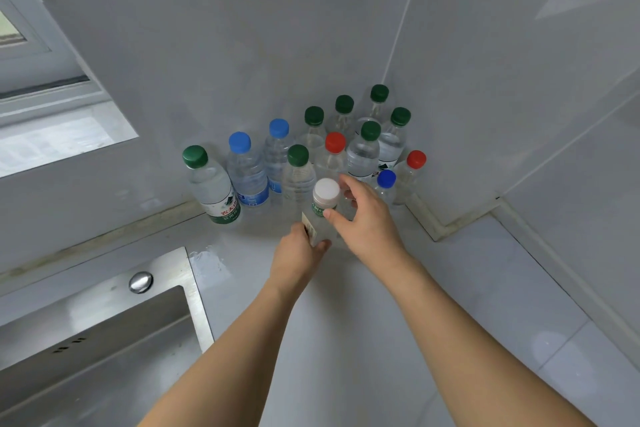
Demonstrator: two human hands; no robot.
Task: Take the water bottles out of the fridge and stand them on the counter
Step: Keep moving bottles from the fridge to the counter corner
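I see my left hand curled round the lower body of a clear plastic white-capped water bottle standing on the pale grey counter. My right hand pinches its neck, thumb in front, fingers behind, beside the cluster of capped bottles.

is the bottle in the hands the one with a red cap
No, the bottle gripped by the left hand and right hand has a white cap.

White-capped bottle body partly behind both hands, sink cut by left edge, rear bottles' labels hidden
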